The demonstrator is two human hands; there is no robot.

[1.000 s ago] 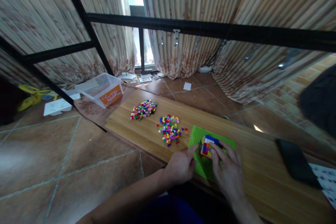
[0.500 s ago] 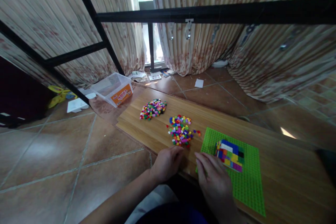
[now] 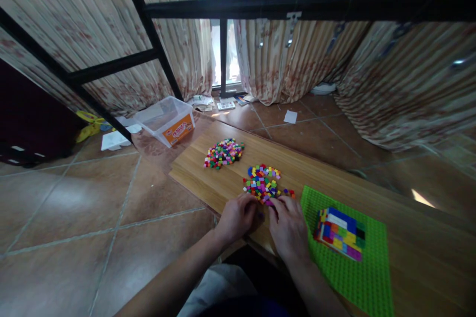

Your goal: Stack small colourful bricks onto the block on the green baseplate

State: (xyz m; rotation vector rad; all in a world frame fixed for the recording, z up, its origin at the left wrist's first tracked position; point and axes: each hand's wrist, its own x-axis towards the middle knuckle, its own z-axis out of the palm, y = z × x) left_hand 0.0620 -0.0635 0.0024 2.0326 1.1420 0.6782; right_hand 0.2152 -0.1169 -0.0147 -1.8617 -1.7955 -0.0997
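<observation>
At the near edge of a loose pile of small coloured building bricks (image 3: 262, 181), my left hand (image 3: 238, 215) is closed, its fingertips curled and partly hidden. My right hand (image 3: 288, 223) reaches to the same edge from the right, thumb and forefinger pinched on a magenta brick (image 3: 269, 202). To its right lies a green baseplate (image 3: 372, 277). A block built from many-coloured bricks (image 3: 340, 233) stands on it, with blue, white, yellow, orange and magenta pieces on top.
A second brick pile (image 3: 224, 152) lies farther left on the wooden table (image 3: 201, 178). A clear plastic box (image 3: 167, 121) with an orange label sits on the floor beyond the table's left end. A black metal frame (image 3: 260, 4) crosses in front of the curtains.
My right hand has moved left, from the baseplate's edge to the near side of the brick pile. My left hand stays close by. The view has shifted slightly.
</observation>
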